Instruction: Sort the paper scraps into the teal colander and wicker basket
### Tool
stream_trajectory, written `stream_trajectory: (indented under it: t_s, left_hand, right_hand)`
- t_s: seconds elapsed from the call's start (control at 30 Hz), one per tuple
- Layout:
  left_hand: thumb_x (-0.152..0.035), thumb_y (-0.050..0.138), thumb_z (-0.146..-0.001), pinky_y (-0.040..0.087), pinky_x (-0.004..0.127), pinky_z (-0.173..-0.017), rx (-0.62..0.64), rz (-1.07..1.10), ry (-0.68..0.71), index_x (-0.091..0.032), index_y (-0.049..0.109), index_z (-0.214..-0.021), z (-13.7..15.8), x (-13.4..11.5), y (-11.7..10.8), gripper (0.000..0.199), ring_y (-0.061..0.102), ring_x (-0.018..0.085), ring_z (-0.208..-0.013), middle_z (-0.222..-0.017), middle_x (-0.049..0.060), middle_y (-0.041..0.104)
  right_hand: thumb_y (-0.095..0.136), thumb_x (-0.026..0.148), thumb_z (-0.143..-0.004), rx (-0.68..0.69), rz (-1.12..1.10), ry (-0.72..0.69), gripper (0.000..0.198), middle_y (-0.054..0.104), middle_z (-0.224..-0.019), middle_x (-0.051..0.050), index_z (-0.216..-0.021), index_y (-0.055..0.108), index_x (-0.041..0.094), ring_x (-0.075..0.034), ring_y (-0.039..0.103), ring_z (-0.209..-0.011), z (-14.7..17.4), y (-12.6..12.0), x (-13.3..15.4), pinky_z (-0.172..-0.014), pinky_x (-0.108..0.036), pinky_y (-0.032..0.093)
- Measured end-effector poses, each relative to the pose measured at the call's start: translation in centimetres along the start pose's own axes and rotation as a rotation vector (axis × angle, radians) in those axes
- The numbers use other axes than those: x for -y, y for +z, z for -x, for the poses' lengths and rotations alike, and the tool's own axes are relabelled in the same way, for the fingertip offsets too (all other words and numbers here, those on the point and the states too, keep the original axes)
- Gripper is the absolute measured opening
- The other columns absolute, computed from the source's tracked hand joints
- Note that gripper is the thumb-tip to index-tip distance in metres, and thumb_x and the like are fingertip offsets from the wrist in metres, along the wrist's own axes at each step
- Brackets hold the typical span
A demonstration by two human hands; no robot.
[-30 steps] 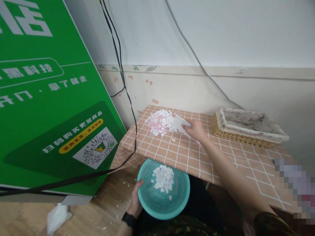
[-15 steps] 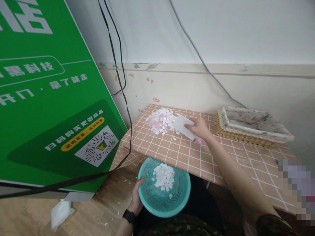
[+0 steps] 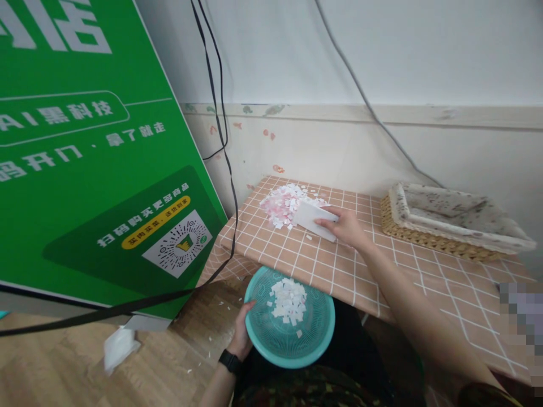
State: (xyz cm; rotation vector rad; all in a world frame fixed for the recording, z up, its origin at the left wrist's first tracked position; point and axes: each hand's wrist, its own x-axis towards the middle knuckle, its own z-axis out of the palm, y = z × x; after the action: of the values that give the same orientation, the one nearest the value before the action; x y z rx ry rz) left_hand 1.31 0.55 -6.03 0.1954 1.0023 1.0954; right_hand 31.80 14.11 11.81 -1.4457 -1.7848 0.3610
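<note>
White card in right hand — teal colander in left hand.

A tan checked tablecloth bears heaped paper scraps; a lined wicker basket stands to their right.

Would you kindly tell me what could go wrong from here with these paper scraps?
The white card in the right hand might scatter the pile of scraps across the table. The teal colander, gripped by the left hand at one side, might tip and spill its white scraps. Some might also drop past the colander: small white bits lie on the floor.
</note>
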Motion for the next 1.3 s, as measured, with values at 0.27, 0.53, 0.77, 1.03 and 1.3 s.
stream_trajectory:
  t_s: [0.27, 0.53, 0.77, 1.03, 1.3]
  left_hand:
    - [-0.029, 0.066, -0.069, 0.050, 0.032, -0.066, -0.023, 0.011, 0.026, -0.010, 0.068, -0.078, -0.1, 0.0, -0.1, 0.020, 0.064, 0.020, -0.059, -0.070, 0.006, 0.072]
    - [-0.031, 0.067, -0.069, 0.050, 0.033, -0.070, 0.021, 0.008, 0.011, -0.010, 0.069, -0.081, 0.2, -0.1, 0.0, 0.024, 0.065, 0.021, -0.064, -0.073, 0.007, 0.072]
    - [-0.032, 0.067, -0.069, 0.050, 0.033, -0.068, -0.008, 0.005, -0.022, -0.010, 0.069, -0.080, -0.1, 0.0, -0.3, 0.024, 0.065, 0.021, -0.063, -0.072, 0.007, 0.072]
    - [-0.027, 0.067, -0.069, 0.050, 0.029, -0.063, -0.029, 0.017, -0.010, -0.010, 0.069, -0.076, 0.0, -0.2, 0.1, 0.018, 0.064, 0.019, -0.059, -0.068, 0.006, 0.072]
    - [-0.029, 0.066, -0.070, 0.050, 0.030, -0.064, -0.015, 0.005, -0.029, -0.009, 0.070, -0.081, 0.4, -0.4, 0.4, 0.023, 0.065, 0.020, -0.061, -0.072, 0.007, 0.073]
  right_hand:
    - [0.059, 0.030, -0.081, 0.168, 0.181, -0.181, 0.024, 0.070, -0.100, -0.004, -0.101, 0.069, 0.023, -0.020, 0.064, -0.091, -1.6, 0.6, 1.3, -0.080, -0.032, 0.046]
    - [0.060, 0.029, -0.076, 0.365, 0.354, -0.230, 0.021, 0.071, -0.079, -0.001, -0.093, 0.071, 0.024, -0.017, 0.062, -0.069, -4.6, -1.9, 2.8, -0.061, -0.027, 0.042]
    - [0.058, 0.029, -0.076, 0.361, 0.354, -0.221, 0.021, 0.069, -0.076, 0.000, -0.092, 0.071, 0.023, -0.015, 0.059, -0.065, -5.2, -2.0, 2.1, -0.060, -0.027, 0.041]
    - [0.057, 0.032, -0.079, 0.315, 0.333, -0.236, 0.023, 0.070, -0.079, -0.002, -0.096, 0.071, 0.024, -0.016, 0.061, -0.070, -5.3, -1.3, 1.8, -0.064, -0.028, 0.042]
    - [0.058, 0.033, -0.078, 0.358, 0.199, -0.180, 0.025, 0.070, -0.085, -0.003, -0.095, 0.070, 0.020, -0.016, 0.062, -0.073, -5.3, -1.4, 2.1, -0.064, -0.027, 0.044]
